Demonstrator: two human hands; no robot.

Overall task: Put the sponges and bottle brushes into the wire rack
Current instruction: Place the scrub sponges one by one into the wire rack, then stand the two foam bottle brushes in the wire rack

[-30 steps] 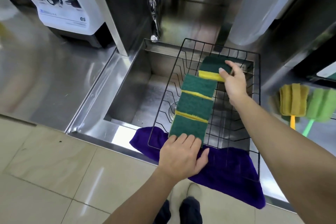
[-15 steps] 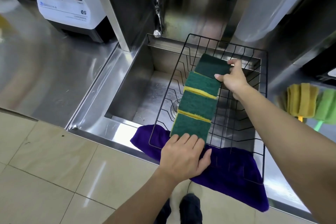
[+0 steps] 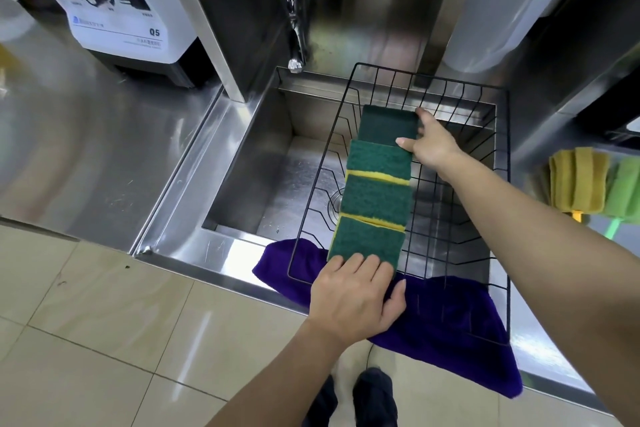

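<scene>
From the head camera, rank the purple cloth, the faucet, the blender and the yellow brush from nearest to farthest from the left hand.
From the left hand:
1. Purple cloth, right beside and under it, draped over the sink's front edge.
2. Yellow brush, off to the right.
3. Faucet, behind the sink.
4. Blender, far back left on the counter.

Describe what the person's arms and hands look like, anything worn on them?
Both arms are bare as far as the frame shows: no sleeves in view. The left hand and the right hand are bare too, with no gloves, and no rings, watch or bracelets are visible. The nails look short and unpainted.
</scene>
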